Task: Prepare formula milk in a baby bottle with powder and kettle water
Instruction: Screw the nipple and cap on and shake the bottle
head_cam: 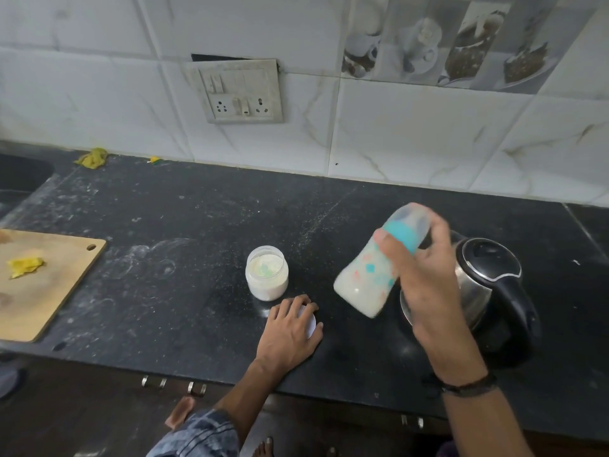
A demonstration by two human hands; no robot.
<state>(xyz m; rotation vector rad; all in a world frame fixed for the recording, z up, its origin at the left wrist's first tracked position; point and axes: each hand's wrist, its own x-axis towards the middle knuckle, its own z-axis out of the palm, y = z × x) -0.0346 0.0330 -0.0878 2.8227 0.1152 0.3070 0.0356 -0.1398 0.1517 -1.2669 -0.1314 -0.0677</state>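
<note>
Up in the right hand (425, 285), above the counter (197, 225): baby bottle (365, 282), tilted, base down toward the left hand, teal collar (403, 234) and clear cap up and away. Bottle is full of white milk and motion-blurred, so likely held capped and slanted for shaking to mix powder and water. Right hand's fingers and thumb are wrapped tight round the neck, just under the collar.

Left hand (290, 334) is palm down on the counter, fingers and thumb curled round the edge of a white lid (311, 323), which shows between them. Probably readying it to close the jar. Can't tell whether the lid is lifted or flat on the surface.

Just beyond the left fingertips: powder jar (267, 278), open, upright, powder inside with a green scoop (265, 270) on top. Open because dosing looks done, capping not yet.

Behind the right hand: kettle (487, 278), lid down, partly hidden by the wrist.

Well off past the left hand: cutting board (49, 285).

Hands are apart, each on its own item.
</note>
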